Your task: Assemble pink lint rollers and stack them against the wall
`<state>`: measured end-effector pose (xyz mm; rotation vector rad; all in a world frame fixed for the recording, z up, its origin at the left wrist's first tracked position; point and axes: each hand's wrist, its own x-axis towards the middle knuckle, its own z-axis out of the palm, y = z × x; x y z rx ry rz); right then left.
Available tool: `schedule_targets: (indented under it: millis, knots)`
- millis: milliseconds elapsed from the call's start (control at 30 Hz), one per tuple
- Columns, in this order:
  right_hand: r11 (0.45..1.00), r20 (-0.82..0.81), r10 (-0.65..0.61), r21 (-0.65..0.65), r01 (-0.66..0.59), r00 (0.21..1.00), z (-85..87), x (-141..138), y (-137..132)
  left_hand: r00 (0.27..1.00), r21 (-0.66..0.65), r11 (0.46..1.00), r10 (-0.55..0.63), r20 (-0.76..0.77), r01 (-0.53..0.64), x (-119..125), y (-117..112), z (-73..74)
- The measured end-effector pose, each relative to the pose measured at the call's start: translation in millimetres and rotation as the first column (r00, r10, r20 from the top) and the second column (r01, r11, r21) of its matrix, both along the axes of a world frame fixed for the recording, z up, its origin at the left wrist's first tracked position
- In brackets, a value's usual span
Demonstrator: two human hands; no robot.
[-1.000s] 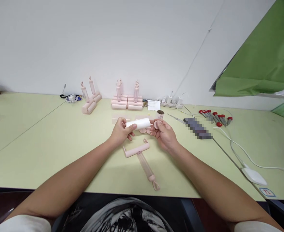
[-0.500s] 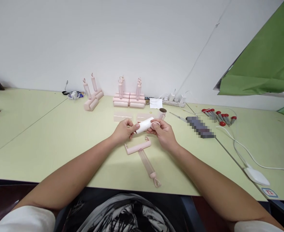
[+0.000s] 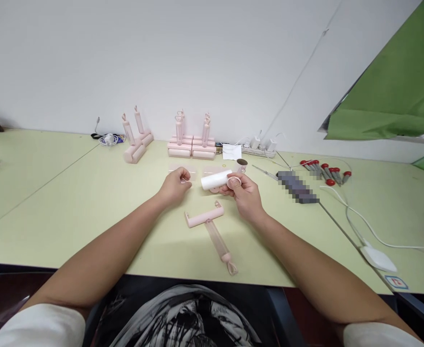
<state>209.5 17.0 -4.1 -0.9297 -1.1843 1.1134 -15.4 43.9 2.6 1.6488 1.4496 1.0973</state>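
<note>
My right hand is closed around one end of a white adhesive paper roll, held tilted above the table. A round, pale end piece shows under my right thumb. My left hand is apart from the roll, its fingers pinched together; what they hold, if anything, I cannot make out. Below the hands lies a pink lint roller handle, with a ribbed grip and a loop at its end. Partly hidden pale pink covers lie behind the roll.
Several assembled pink lint rollers stand along the wall. Another roll stands upright behind my right hand. To the right are a blurred-out dark object, red-capped tools and a white cable. A power strip sits at the wall.
My left hand has let go of the roll's left end and moved left. The roll stays in my right hand and has turned closer to level.
</note>
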Motion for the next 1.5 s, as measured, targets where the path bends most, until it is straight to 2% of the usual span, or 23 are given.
schedule_targets:
  millis: [67,133,233,333,433,500,600,700,767,867,967,1300,1400,1500]
  knots:
    - [1.000,-0.004,0.006,-0.004,-0.006,1.000,0.4,-1,-1,0.960,0.141,0.990,0.025,-0.278,0.015,-5,3,-2.4]
    - [1.000,0.000,0.013,-0.009,-0.013,1.000,0.8,-2,-2,0.887,0.173,0.979,-0.013,-0.462,0.105,-8,4,-4.7]
    - [1.000,0.010,0.021,-0.002,-0.021,1.000,0.4,-2,-2,0.781,0.148,0.960,-0.099,-0.617,0.239,-6,3,-7.6]
    - [1.000,0.026,0.020,0.009,-0.020,0.999,-0.6,-2,-2,0.714,0.104,0.939,-0.173,-0.679,0.327,2,-1,-11.3]
    - [1.000,0.040,0.013,0.015,-0.013,0.999,-0.8,-1,-1,0.729,0.063,0.927,-0.247,-0.638,0.369,8,-4,-15.8]
    - [1.000,0.046,0.007,0.016,-0.008,0.999,-0.6,-1,-1,0.757,0.085,0.923,-0.253,-0.602,0.376,9,-4,-17.4]
    - [1.000,0.060,-0.003,0.013,0.002,0.998,-0.6,-1,-1,0.778,0.160,0.923,-0.191,-0.599,0.350,6,-3,-16.1]
    - [1.000,0.060,-0.006,0.010,0.005,0.998,-1.0,-1,-1,0.747,0.206,0.923,-0.117,-0.655,0.325,2,0,-14.8]
    - [1.000,0.050,0.001,0.008,-0.001,0.999,-1.1,-1,-1,0.736,0.187,0.925,-0.130,-0.665,0.332,1,3,-16.8]
    - [1.000,0.039,0.005,0.005,-0.006,0.999,-0.4,-1,-1,0.787,0.126,0.938,-0.193,-0.585,0.323,-1,6,-22.9]
    - [1.000,0.041,-0.001,-0.001,0.001,0.999,1.1,-2,-2,0.831,0.109,0.954,-0.182,-0.526,0.278,-4,9,-26.2]
    - [1.000,0.029,0.012,-0.012,-0.012,1.000,3.1,-4,-3,0.761,0.007,0.953,-0.238,-0.603,0.304,-8,5,-16.2]
    - [1.000,0.043,0.020,-0.013,-0.019,0.999,2.0,-4,-3,0.831,0.051,0.961,-0.209,-0.516,0.273,-7,4,-13.8]
    - [0.999,0.091,0.044,0.008,-0.045,0.995,0.7,-3,-3,0.939,0.149,0.965,-0.162,-0.302,0.215,-3,-1,-8.5]
